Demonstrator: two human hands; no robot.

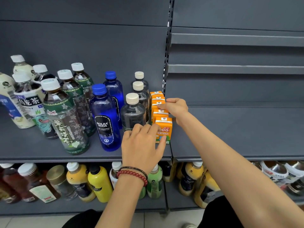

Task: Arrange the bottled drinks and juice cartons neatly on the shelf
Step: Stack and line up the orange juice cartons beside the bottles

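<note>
6 orange juice cartons, as far as I can count, stand in a single file running front to back at the right end of the grey shelf, just beside the slotted upright post. My left hand holds the front carton: the thumb presses on its printed face and the curled fingers lie against its left side, next to the nearest clear bottle. My right hand reaches over the row and grips a mid-row carton, with the thumb on top and the fingers curled down its right side. Left of the cartons stand 3 clear bottles with cream caps in a line, then 2 blue Bolsa Soda bottles, then green-labelled tea bottles in looser order. A red bead bracelet circles my left wrist.
</note>
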